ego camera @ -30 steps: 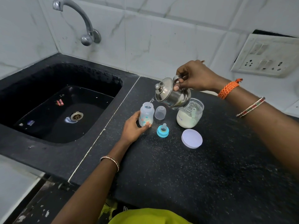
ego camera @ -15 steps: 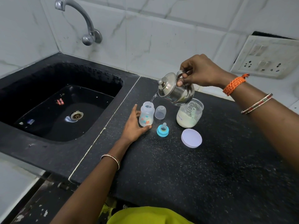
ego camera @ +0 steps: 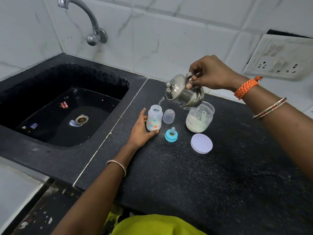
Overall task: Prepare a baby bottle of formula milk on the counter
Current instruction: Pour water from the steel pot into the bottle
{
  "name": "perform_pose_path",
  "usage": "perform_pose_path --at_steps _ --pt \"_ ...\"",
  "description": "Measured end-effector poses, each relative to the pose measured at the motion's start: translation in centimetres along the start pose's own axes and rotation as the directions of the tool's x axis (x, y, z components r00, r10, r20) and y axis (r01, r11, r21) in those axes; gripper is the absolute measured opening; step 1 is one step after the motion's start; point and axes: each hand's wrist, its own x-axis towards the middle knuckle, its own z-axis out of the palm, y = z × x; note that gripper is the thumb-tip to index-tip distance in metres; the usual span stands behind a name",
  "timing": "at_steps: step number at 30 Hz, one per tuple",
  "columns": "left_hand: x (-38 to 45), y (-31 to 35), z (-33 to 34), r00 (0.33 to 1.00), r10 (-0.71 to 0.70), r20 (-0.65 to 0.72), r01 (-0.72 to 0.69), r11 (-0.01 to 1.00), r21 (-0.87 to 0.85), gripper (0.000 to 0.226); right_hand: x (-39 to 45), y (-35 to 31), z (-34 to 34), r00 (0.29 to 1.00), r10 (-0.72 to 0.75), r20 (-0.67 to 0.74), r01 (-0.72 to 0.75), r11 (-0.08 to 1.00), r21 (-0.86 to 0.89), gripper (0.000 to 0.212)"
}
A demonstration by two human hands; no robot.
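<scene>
Right hand [ego camera: 211, 73] fingers [ego camera: 189, 85] curled round the handle of a small steel kettle [ego camera: 184, 94], thumb by the lid; kettle lifted off the counter [ego camera: 186, 175] and tilted spout-down to the left. Thin stream of water [ego camera: 160, 101] runs from spout into the open mouth of the baby bottle [ego camera: 154, 118]. Left hand [ego camera: 142, 131] rests on counter, thumb and fingers cupped round the bottle's lower part, steadying it. Bottle stands upright, printed pattern on side, just right of the seam between sink slab and counter. Clear cap [ego camera: 168, 116] upright just beside bottle on its right. Blue ring with teat [ego camera: 171, 135] on counter in front of cap, near the left thumb tip. Open jar of formula powder [ego camera: 199, 117] partly under the kettle, scoop [ego camera: 203, 116] inside, powder about half up. Jar's white lid [ego camera: 201, 143] flat on counter in front of jar. Black sink [ego camera: 50, 116] at left, tap [ego camera: 88, 19] above on tiled wall. Switch plate [ego camera: 281, 58] at right. Orange thread band [ego camera: 247, 86] and bangles on right wrist.
</scene>
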Motion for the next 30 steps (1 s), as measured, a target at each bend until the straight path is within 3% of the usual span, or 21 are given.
perform_pose_path --at_steps 30 --pt "-0.25 0.57 -0.08 1.000 -0.007 -0.012 0.007 1.000 0.013 0.095 0.17 0.17 0.65 1.000 -0.003 0.004 0.003 1.000 -0.016 0.031"
